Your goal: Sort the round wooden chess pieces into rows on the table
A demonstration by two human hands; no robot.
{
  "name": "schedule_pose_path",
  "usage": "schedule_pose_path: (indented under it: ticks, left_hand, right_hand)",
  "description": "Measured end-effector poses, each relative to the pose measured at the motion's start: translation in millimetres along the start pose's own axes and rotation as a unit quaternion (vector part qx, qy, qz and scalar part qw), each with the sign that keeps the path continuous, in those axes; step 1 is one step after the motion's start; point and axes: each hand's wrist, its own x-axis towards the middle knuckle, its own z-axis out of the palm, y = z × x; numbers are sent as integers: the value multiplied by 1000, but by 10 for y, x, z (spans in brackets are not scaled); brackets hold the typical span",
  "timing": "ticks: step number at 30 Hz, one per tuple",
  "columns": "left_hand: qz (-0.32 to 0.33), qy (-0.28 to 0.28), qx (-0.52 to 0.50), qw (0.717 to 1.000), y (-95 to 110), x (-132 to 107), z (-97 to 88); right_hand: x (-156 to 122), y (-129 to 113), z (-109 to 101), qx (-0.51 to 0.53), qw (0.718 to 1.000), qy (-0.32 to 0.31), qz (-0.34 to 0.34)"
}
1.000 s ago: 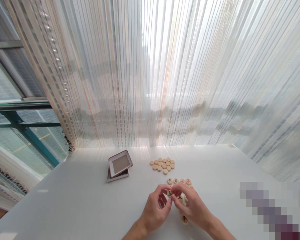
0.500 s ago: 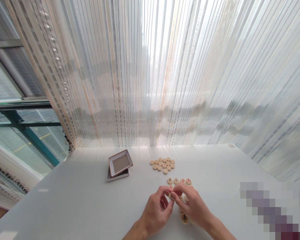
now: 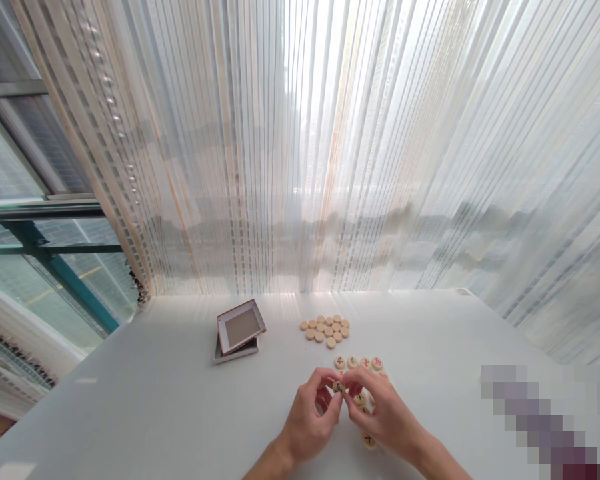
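Note:
A round wooden Chinese chess piece (image 3: 339, 387) with a black character is held up between my two hands, its marked face toward me. My left hand (image 3: 313, 417) pinches it between thumb and fingertips. At the piece's right edge, the fingertips of my right hand (image 3: 380, 407) close on it too. Just beyond the hands runs a row of face-up pieces, among them a black-marked piece (image 3: 339, 363) and a red-marked piece (image 3: 377, 363). Other face-up pieces, such as a black-marked one (image 3: 369, 439), lie partly hidden beneath my right hand.
Several blank-side-up pieces (image 3: 329, 331) form a cluster farther back on the white table (image 3: 155, 400). To the left, a shallow box lid (image 3: 243, 327) rests tilted on its box base (image 3: 250, 348). A sheer striped curtain (image 3: 260, 200) hangs behind the table.
The held piece has shifted slightly left and turned more toward me. My right thumb has slid off its face to the edge, showing more of the character.

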Motion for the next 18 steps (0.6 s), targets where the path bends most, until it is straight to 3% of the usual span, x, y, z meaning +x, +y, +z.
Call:
schedule_pose_path:
  ticks: [10, 18]
  left_hand:
    - [-21, 23, -21, 999, -81, 21, 9]
    - [-24, 18, -39, 999, -32, 16, 17]
  right_hand:
    - [16, -36, 13, 11, 1000, -1, -15]
    - [8, -29, 13, -8, 1000, 2, -8]
